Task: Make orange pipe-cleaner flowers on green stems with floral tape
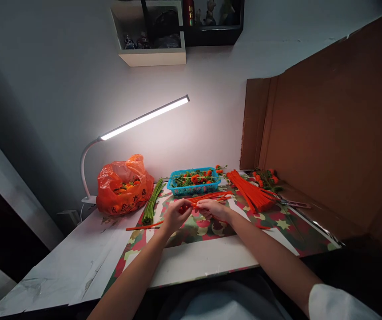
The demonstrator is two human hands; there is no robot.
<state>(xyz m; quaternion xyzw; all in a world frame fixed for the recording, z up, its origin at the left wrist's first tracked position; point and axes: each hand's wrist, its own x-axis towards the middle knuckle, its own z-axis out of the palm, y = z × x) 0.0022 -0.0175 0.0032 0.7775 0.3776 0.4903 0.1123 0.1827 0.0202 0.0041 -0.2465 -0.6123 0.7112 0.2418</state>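
Note:
Over the patterned sheet, my left hand (pixel 177 216) and my right hand (pixel 216 210) meet with fingertips pinched together. Between them is an orange pipe cleaner (pixel 194 205), its middle partly covered by my fingers. Orange stems show on both sides of the hands, one long end (pixel 144 226) sticking out to the left. Just behind my fingers lie several loose orange pipe cleaners (pixel 216 195). A thick bundle of orange pipe cleaners (pixel 252 193) rests to the right, and a bundle of green pipe cleaners (pixel 151 204) to the left.
Behind the hands stands a blue basket (pixel 196 190) of orange flowers with green stems. An orange plastic bag (pixel 124 189) sits at left under a lit lamp (pixel 146 118). Scissors (pixel 296 204) and more flowers (pixel 266 178) lie at right, beside a cardboard wall (pixel 327 124).

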